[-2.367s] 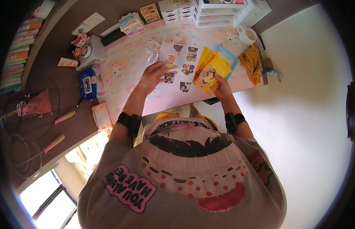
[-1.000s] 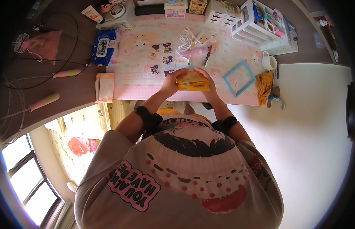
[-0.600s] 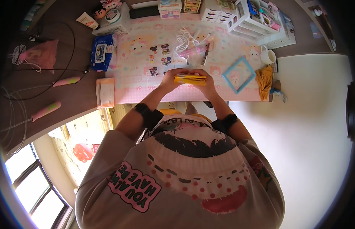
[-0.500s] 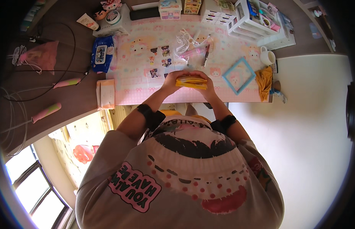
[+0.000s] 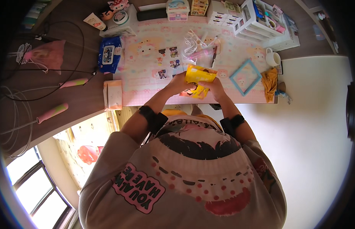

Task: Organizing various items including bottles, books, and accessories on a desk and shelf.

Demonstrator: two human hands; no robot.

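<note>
Just above the near edge of the desk mat (image 5: pixel 147 91), I hold a bundle of flat yellow packets (image 5: pixel 200 75) with printed artwork. My left hand (image 5: pixel 178 84) grips the left side, its fingers mostly behind the packets. On the right side, my right hand (image 5: pixel 215 87) is closed with its thumb lying across the front. The broad printed face shows, tilted up. Beyond my hands lie several small picture cut-outs (image 5: pixel 174 52), a dark pen (image 5: pixel 214 57) and a white cable (image 5: pixel 191 45) next to a pink item.
A light blue square frame (image 5: pixel 245 77) lies to the right, near a white mug (image 5: pixel 273 58) and crumpled yellow material (image 5: pixel 269 84). Blue wipes (image 5: pixel 109 55) and a pale packet (image 5: pixel 113 94) sit at left. White drawers (image 5: pixel 257 23) line the back, and a jump rope (image 5: pixel 53 113) lies far left.
The yellow packets, edge-on before, have turned so their broad face shows. My right thumb has come over the front. The whole view has shifted slightly.
</note>
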